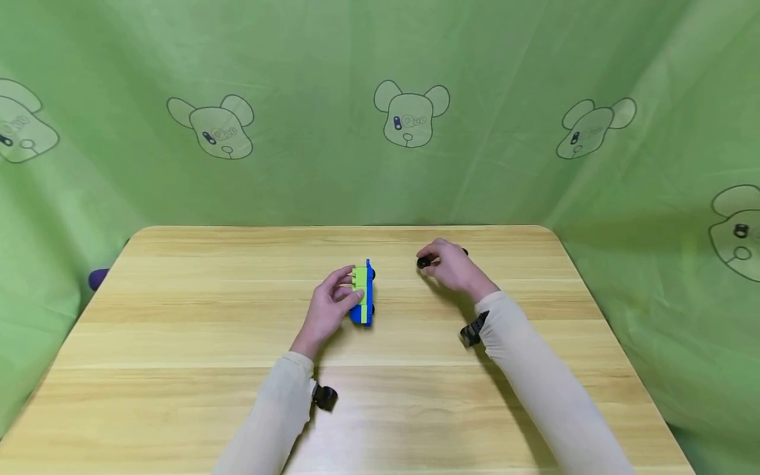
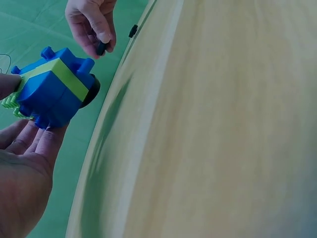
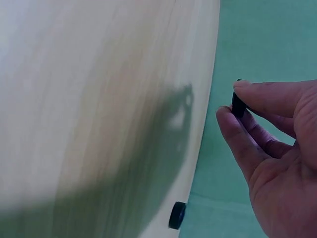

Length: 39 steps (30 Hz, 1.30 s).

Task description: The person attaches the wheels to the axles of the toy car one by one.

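Observation:
My left hand (image 1: 328,307) grips a blue and lime-green toy car (image 1: 360,295), tipped on its side above the table. Black wheels show on the car's right side, and one wheel (image 2: 92,92) stands out in the left wrist view. Between the thumb and fingers of my right hand (image 1: 454,269) is a small black toy wheel (image 3: 238,102), held in the air to the right of the car. Another black wheel (image 3: 177,215) rests on the table near its far edge, mostly hidden behind the right hand in the head view.
The wooden table (image 1: 404,409) has rounded far corners. A green curtain (image 1: 315,178) with printed bear heads hangs behind and at both sides. Something purple (image 1: 97,279) shows past the table's left edge. Each wrist wears a black camera strap.

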Available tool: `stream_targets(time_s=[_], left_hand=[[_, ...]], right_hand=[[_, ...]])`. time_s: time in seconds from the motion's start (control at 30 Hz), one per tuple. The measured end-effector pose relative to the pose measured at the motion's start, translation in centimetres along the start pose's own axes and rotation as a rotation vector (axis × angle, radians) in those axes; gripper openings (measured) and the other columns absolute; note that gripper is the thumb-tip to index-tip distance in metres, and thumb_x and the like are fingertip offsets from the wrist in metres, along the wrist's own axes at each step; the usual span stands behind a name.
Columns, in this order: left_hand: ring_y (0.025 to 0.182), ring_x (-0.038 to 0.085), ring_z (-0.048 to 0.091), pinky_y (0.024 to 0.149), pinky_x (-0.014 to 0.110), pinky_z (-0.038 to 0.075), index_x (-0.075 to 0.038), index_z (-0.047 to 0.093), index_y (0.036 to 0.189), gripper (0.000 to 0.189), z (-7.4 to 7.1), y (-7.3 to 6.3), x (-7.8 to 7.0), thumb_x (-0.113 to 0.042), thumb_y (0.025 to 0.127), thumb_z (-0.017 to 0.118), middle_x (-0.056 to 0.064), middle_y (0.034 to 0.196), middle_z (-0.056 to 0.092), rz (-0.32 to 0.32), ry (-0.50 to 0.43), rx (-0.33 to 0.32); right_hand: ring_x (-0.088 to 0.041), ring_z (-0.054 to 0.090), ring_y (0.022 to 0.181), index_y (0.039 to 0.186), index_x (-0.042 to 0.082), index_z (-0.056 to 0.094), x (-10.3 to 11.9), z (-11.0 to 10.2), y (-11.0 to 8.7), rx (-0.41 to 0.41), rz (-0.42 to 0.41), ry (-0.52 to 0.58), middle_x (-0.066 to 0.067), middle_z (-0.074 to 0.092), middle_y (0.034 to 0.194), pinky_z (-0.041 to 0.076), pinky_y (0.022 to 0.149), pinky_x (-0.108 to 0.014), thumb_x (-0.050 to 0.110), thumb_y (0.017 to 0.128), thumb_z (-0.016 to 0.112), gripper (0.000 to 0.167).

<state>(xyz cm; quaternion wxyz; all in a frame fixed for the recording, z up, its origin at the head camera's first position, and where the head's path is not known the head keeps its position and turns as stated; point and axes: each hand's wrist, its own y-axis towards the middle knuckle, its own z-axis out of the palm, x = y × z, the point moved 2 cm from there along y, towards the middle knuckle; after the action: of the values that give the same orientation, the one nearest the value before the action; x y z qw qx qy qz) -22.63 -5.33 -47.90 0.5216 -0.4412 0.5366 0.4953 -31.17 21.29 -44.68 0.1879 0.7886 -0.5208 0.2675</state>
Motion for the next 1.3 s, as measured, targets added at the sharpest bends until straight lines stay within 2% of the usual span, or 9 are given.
stream_targets(time_s=[0.27, 0.53, 0.73, 0.93, 1.07, 1.3], left_hand=[[0.104, 0.037, 0.057, 0.079, 0.021, 0.052, 0.008, 0.046, 0.139, 0.054, -0.1, 0.3, 0.2, 0.007, 0.089, 0.065, 0.021, 0.122, 0.053, -0.018, -0.03, 0.022], [0.1, 0.025, 0.06, 0.08, 0.022, 0.052, 0.0, 0.051, 0.138, 0.052, 0.1, 0.1, 0.3, 0.002, 0.089, 0.068, 0.016, 0.122, 0.055, -0.027, -0.039, -0.008], [0.096, 0.022, 0.061, 0.079, 0.023, 0.053, 0.0, 0.052, 0.138, 0.052, 0.1, 0.0, 0.4, 0.001, 0.089, 0.068, 0.015, 0.121, 0.055, -0.018, -0.03, -0.01], [0.091, 0.016, 0.061, 0.077, 0.02, 0.052, 0.002, 0.051, 0.137, 0.053, 0.2, 0.0, 0.4, 0.003, 0.088, 0.069, 0.017, 0.12, 0.055, -0.045, -0.036, 0.003], [0.091, 0.019, 0.061, 0.076, 0.02, 0.052, 0.006, 0.048, 0.138, 0.055, 0.2, 0.1, 0.5, 0.006, 0.087, 0.069, 0.02, 0.119, 0.055, -0.058, -0.035, 0.021], [0.095, 0.023, 0.06, 0.078, 0.02, 0.052, 0.004, 0.048, 0.139, 0.056, 0.2, 0.1, 0.4, 0.004, 0.087, 0.07, 0.017, 0.12, 0.054, -0.064, -0.04, 0.018]], right_hand=[[-0.029, 0.059, 0.103, 0.12, -0.003, 0.065, 1.6, -0.1, -1.1, -0.019, -0.053, -0.026, -0.012, 0.058, 0.11, 0.049, 0.094, -0.042, -0.002, 0.087, 0.069, 0.033], [-0.027, 0.059, 0.103, 0.122, -0.001, 0.064, 2.9, -0.4, -2.1, -0.055, -0.078, -0.029, -0.01, 0.058, 0.112, 0.048, 0.096, -0.042, 0.002, 0.088, 0.071, 0.035], [-0.027, 0.061, 0.103, 0.122, -0.001, 0.064, 3.6, -0.6, -2.8, -0.072, -0.103, 0.003, -0.01, 0.058, 0.113, 0.049, 0.095, -0.041, 0.001, 0.087, 0.071, 0.036], [-0.028, 0.062, 0.102, 0.122, -0.002, 0.063, 4.3, -0.8, -3.4, -0.071, -0.108, 0.011, -0.01, 0.058, 0.112, 0.05, 0.094, -0.041, 0.0, 0.086, 0.071, 0.037], [-0.027, 0.062, 0.101, 0.12, -0.001, 0.064, 4.9, -0.8, -3.8, -0.093, -0.125, 0.002, -0.01, 0.06, 0.112, 0.05, 0.094, -0.042, 0.001, 0.085, 0.073, 0.036], [-0.026, 0.063, 0.1, 0.118, 0.0, 0.065, 5.9, -0.6, -4.5, -0.116, -0.139, -0.009, -0.008, 0.06, 0.112, 0.049, 0.094, -0.043, 0.002, 0.085, 0.075, 0.035]])
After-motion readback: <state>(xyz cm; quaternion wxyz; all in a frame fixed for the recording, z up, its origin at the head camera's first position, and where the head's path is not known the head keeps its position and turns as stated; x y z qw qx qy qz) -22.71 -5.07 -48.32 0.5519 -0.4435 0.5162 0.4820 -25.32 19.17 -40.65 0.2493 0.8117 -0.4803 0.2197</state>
